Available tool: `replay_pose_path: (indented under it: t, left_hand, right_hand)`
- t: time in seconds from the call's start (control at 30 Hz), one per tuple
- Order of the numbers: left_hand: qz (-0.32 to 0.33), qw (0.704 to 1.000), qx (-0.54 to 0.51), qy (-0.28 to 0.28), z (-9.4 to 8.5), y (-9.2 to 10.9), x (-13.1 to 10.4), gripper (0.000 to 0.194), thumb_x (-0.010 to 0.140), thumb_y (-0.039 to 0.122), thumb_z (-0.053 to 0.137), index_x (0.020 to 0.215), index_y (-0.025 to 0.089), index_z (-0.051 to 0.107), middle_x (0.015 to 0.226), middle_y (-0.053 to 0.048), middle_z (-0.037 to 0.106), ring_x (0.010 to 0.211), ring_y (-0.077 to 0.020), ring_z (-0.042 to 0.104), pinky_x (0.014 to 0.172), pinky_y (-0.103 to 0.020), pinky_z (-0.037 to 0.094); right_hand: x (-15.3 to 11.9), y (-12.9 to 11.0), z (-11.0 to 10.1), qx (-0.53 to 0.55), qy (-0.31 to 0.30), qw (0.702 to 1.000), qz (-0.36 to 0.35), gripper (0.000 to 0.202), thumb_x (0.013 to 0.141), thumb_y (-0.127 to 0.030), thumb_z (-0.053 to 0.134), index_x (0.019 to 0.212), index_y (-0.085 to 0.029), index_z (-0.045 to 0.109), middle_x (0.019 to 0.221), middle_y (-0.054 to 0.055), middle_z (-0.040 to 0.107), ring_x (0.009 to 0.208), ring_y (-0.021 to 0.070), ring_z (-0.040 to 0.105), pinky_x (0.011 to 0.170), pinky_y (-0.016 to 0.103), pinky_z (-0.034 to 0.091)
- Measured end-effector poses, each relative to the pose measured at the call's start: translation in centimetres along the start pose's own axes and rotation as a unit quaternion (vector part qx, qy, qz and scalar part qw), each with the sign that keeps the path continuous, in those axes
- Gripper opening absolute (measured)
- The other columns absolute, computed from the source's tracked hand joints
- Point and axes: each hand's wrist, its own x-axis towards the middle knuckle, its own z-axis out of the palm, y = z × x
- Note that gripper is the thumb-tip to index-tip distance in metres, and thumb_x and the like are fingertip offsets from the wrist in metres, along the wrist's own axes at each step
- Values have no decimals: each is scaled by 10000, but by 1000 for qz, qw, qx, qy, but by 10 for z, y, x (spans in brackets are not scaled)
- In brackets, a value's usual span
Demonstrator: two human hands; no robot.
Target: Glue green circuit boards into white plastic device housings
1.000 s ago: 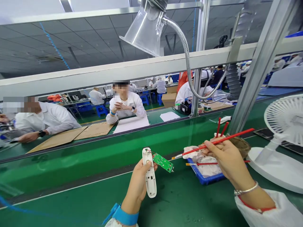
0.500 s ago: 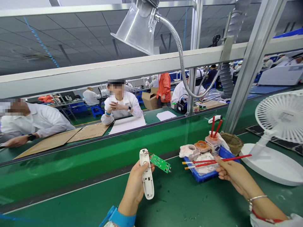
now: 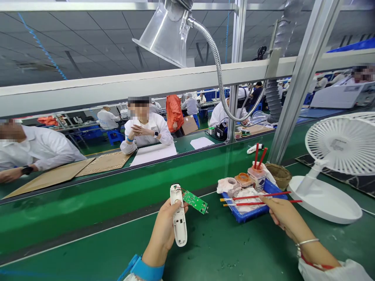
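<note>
In the head view, we judge the step in hand to be work with a brush at the tray while the opened part is kept ready. Our left hand (image 3: 164, 222), near six o'clock, has its fingers wrapped around the white casing (image 3: 179, 228), thumb across its open face, and a green circuit board (image 3: 195, 202) hangs off its upper end toward four o'clock. At four o'clock our right hand (image 3: 281, 214) has its fingertips at the upper red brush (image 3: 246, 197); we cannot tell whether they pinch it or only touch it. The lower red brush (image 3: 246, 204) lies just beside it, and both cross the blue tray (image 3: 249, 215). The next move, as we judge it, calls for handling one brush without dragging the other, while the dangling board is kept from swinging. Crumpled white cloth (image 3: 249, 192) and an orange-rimmed jar (image 3: 243, 179) crowd the tray. At its two o'clock sits a brown bowl (image 3: 277, 175); beyond, toward three, a white fan (image 3: 336, 144) could limit our right hand's room on that side.
</note>
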Motion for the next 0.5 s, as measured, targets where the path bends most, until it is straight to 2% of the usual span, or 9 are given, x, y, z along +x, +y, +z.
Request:
replay_pose_path:
  t: [0.1,0.27,0.5]
  left_hand:
    - [-5,1000,3,11,1,0,-1,197,685,169,684,876,130,658,714,-43,676,671,-138,640,703,-247,525]
    - [-12,1000,5,21,4,-1,-3,131,712,137,646,842,127,659,685,-45,669,660,-139,643,698,-245,536]
    - [-22,1000,14,7,8,-2,-6,117,743,142,623,850,121,664,710,-59,674,667,-131,635,689,-235,534]
  right_hand:
    - [-1,-1,0,-12,3,1000,-10,452,734,-560,496,469,-232,336,264,-35,352,250,81,256,298,207,184]
    - [-6,-5,6,-27,-12,999,-43,473,761,-557,491,460,-227,334,278,-43,357,264,82,286,330,209,199]
    - [-23,-12,36,-27,-118,984,-130,504,755,-547,524,444,-219,301,283,-73,327,284,79,341,395,218,265]
